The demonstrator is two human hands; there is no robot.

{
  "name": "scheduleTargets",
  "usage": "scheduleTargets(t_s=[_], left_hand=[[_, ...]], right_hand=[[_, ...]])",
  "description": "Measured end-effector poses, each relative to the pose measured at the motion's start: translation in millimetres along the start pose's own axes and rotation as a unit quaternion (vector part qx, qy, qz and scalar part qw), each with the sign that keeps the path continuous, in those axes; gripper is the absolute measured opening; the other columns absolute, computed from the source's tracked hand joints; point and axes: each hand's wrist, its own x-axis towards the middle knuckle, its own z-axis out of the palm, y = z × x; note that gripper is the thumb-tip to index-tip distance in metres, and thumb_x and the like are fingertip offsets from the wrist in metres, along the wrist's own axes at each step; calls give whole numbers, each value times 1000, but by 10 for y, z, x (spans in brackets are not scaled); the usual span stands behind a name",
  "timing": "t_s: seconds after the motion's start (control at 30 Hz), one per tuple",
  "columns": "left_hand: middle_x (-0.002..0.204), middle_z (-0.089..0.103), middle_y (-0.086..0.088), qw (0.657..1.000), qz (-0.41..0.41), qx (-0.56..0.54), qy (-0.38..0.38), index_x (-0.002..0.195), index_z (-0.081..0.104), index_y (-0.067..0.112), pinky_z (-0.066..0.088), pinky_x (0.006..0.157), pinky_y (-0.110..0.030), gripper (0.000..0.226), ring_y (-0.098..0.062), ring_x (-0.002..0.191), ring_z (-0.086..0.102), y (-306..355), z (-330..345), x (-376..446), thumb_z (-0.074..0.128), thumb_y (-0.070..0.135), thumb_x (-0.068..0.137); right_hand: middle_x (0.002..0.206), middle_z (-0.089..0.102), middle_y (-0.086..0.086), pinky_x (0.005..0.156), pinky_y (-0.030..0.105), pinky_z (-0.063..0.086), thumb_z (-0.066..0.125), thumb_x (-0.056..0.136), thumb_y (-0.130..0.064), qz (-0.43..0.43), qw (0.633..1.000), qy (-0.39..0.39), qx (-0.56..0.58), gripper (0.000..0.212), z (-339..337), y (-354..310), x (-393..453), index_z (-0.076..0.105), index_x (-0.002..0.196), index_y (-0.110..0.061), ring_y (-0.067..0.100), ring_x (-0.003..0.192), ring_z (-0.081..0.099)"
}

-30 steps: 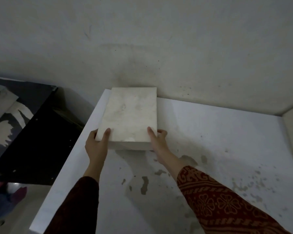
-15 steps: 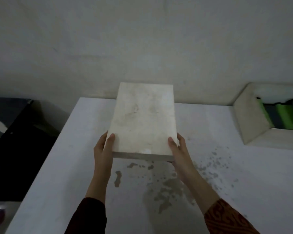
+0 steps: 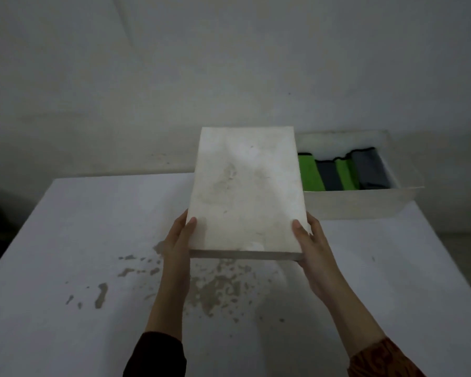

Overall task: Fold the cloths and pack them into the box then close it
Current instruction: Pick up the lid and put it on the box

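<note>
Student: Grip first. How was it set?

Tutor: Left hand (image 3: pixel 178 240) and right hand (image 3: pixel 313 248) each clamped a near corner of the lid (image 3: pixel 245 194). The thumbs lay on its top face and the fingers curled round its side edges. The lid was held in the air above the worktop (image 3: pixel 93 240), sloping up and away from the person.

Student: How would such a lid handle?

Tutor: Probably light and stiff, since it showed no sag though gripped at one end only. Its shallow rim gave the fingers a ledge. The smooth, scuffed top looked slightly slippery, so the long edges seemed the safer hold.

Student: And the box?

Tutor: Box (image 3: pixel 365 202) stood open at the far right of the worktop, against the wall, partly hidden behind the lid. Folded green and grey cloths (image 3: pixel 337 172) were packed side by side inside. Closing appeared to be the step remaining.
</note>
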Motion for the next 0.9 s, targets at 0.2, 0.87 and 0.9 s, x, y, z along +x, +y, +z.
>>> scheduleTargets(t_s=[0.2, 0.87, 0.9], left_hand=[[125, 62, -13, 991, -61, -29, -115, 124, 59, 15, 54, 83, -42, 43, -29, 111, 61, 37, 768, 62, 47, 41, 91], [126, 55, -8, 976, -48, -196, 84, 132, 37, 10, 50, 93, -41, 61, -25, 111, 57, 7, 2149, -516, 67, 28, 82], [127, 52, -7, 976, -38, -194, 89, 133, 33, 12, 49, 95, -41, 61, -24, 113, 55, 6, 2216, -570, 66, 27, 83]], right_hand=[[121, 62, -3, 89, 40, 53, 49, 93, -38, 49, 999, -12, 5, 37, -954, -218, -36, 48, 130, -30, 17, 109, 60], [129, 55, 6, 78, 41, 56, 69, 76, -44, 62, 967, 40, 242, 74, -1299, -208, -144, 32, 139, -33, 29, 114, 56], [127, 56, 3, 82, 42, 55, 70, 72, -45, 50, 972, 40, 228, 75, -1259, -206, -155, 33, 136, -35, 27, 113, 56]])
